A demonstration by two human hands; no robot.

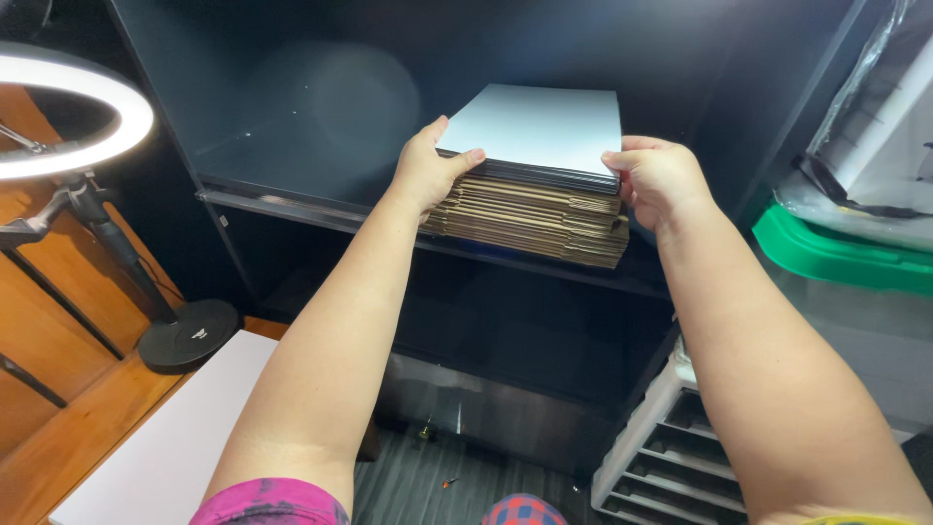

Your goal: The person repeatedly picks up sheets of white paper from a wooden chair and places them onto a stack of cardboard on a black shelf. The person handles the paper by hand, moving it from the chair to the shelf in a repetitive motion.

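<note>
Dark shelving fills the background, with a lit ring lamp (73,112) at left. Left hand (426,173) and right hand (656,180) each grip a side of the flattened cardboard stack (533,209), which rests on the black shelf (292,209) beyond.

lit ring light (73,112) on stand, green lid (836,255), white drawer rack (671,447)

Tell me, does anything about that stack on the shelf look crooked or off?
Slightly. The upper dark sheets with the pale top sheet, gripped by the left hand and right hand, sit offset from the brown cardboard stack beneath, whose edges look uneven. No damage shows.
</note>
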